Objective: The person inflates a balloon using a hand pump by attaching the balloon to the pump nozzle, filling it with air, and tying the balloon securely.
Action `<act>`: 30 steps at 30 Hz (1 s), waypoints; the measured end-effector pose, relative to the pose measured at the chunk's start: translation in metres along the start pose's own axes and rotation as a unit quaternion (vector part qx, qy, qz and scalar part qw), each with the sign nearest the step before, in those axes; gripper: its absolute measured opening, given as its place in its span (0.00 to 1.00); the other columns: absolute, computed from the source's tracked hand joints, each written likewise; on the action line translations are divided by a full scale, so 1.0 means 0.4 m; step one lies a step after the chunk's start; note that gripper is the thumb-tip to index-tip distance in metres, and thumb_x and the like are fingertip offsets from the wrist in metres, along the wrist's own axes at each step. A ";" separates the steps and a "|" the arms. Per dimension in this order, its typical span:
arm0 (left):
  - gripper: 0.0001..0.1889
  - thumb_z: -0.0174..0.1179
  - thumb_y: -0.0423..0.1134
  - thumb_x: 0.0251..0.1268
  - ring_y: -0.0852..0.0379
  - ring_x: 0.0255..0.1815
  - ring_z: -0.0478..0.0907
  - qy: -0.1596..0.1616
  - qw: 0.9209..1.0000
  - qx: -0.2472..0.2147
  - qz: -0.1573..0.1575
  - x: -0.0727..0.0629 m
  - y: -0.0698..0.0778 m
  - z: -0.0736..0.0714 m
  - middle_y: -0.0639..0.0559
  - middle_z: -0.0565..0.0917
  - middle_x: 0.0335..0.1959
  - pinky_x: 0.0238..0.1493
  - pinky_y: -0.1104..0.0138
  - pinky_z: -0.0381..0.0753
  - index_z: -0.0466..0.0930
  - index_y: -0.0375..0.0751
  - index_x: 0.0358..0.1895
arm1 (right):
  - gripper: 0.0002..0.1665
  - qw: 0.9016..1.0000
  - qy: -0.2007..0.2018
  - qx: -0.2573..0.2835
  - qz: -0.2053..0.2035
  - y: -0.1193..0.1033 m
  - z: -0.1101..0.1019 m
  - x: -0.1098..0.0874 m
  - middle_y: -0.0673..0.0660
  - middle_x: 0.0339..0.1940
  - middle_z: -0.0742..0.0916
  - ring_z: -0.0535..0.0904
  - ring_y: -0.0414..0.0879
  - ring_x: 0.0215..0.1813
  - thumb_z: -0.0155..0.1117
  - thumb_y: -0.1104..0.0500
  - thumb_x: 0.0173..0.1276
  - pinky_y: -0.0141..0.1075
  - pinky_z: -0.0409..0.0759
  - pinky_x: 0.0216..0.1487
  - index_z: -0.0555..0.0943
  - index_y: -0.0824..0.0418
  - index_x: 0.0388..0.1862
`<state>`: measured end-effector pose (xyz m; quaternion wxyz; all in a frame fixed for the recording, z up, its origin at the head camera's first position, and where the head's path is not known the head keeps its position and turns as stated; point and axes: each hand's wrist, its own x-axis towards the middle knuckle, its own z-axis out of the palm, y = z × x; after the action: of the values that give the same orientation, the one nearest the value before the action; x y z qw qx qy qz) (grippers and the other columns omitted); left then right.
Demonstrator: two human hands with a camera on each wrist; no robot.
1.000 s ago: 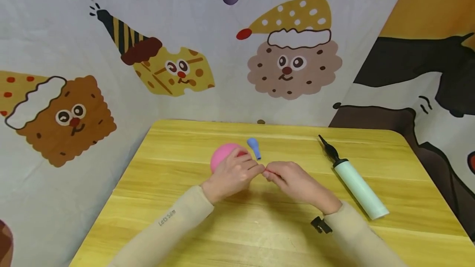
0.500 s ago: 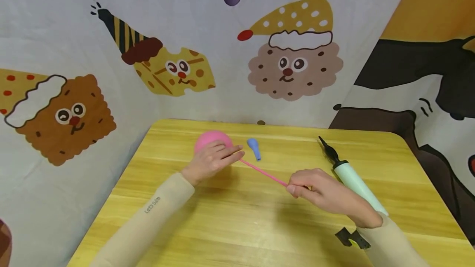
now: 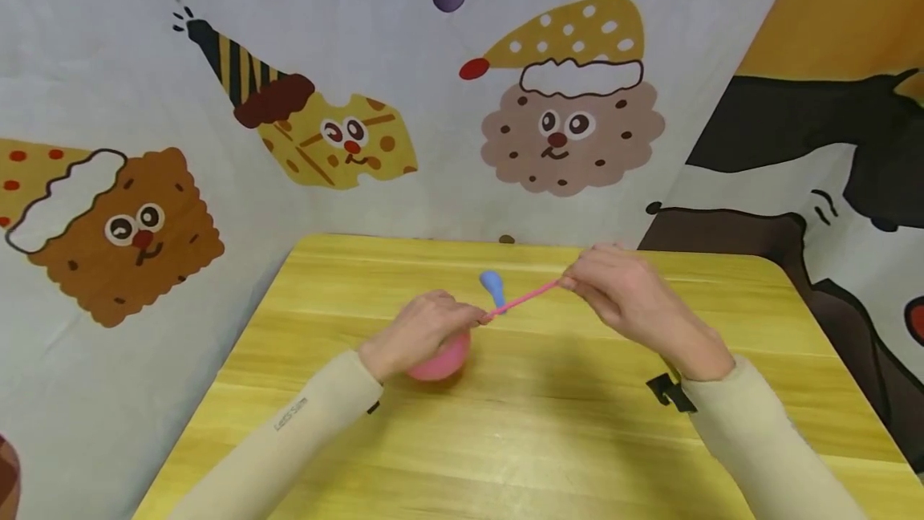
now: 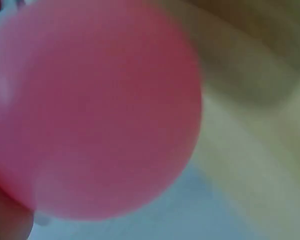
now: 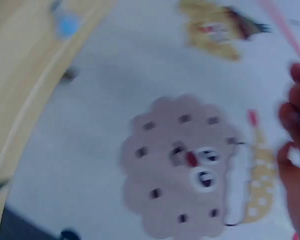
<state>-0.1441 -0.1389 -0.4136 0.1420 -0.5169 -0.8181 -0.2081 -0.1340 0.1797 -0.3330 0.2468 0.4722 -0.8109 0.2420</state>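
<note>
A pink inflated balloon (image 3: 442, 361) hangs under my left hand (image 3: 426, 331), which pinches it at the start of its neck. From there the pink neck (image 3: 525, 297) runs, stretched thin and straight, up to my right hand (image 3: 631, 295), whose fingertips pinch its far end. The round body of the balloon (image 4: 100, 110) fills much of the left wrist view. In the blurred right wrist view, curled fingers of the right hand (image 5: 297, 125) show at the right edge beside a pink strip of neck (image 5: 281, 25).
A limp blue balloon (image 3: 492, 283) lies on the wooden table (image 3: 505, 440) behind the stretched neck. The hand pump seen earlier at the right is hidden behind my right hand and arm. A cloth with cartoon prints (image 3: 447, 207) hangs behind the table.
My hands went from close together to wide apart, drawing the balloon's neck out long. In the last half second the right hand rose, and the balloon dropped below the left hand.
</note>
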 end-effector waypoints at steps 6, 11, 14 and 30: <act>0.14 0.56 0.30 0.79 0.58 0.43 0.88 -0.078 0.894 -0.412 -0.157 0.016 0.020 -0.003 0.50 0.88 0.55 0.55 0.65 0.84 0.84 0.35 0.60 | 0.18 0.982 0.080 -0.169 -0.026 0.102 0.076 0.019 0.53 0.28 0.85 0.81 0.53 0.34 0.56 0.49 0.82 0.48 0.73 0.38 0.83 0.59 0.36; 0.19 0.56 0.34 0.81 0.46 0.52 0.86 -0.106 0.775 -0.589 -0.204 0.022 0.034 0.012 0.43 0.85 0.61 0.65 0.55 0.79 0.76 0.33 0.69 | 0.16 0.979 0.093 -0.181 0.018 0.163 0.147 0.009 0.55 0.31 0.88 0.82 0.54 0.36 0.62 0.49 0.78 0.49 0.71 0.37 0.85 0.58 0.36; 0.24 0.55 0.37 0.81 0.56 0.50 0.86 -0.107 0.732 -0.643 -0.200 0.023 0.049 0.022 0.40 0.82 0.64 0.66 0.53 0.78 0.69 0.34 0.75 | 0.18 0.977 0.105 -0.178 0.047 0.181 0.180 0.001 0.55 0.32 0.90 0.83 0.55 0.36 0.60 0.47 0.78 0.49 0.71 0.36 0.86 0.58 0.37; 0.22 0.52 0.41 0.81 0.61 0.57 0.75 -0.093 0.633 -0.742 -0.203 0.042 0.121 0.033 0.49 0.70 0.77 0.61 0.62 0.77 0.68 0.44 0.73 | 0.26 0.966 0.147 -0.195 0.089 0.201 0.227 -0.037 0.58 0.28 0.88 0.80 0.63 0.44 0.51 0.43 0.82 0.65 0.70 0.46 0.84 0.59 0.33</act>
<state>-0.1077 -0.1009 -0.4082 -0.4113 -0.2857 -0.4814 -0.7193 -0.2142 0.1677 -0.4242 0.4283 0.2999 -0.8360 0.1666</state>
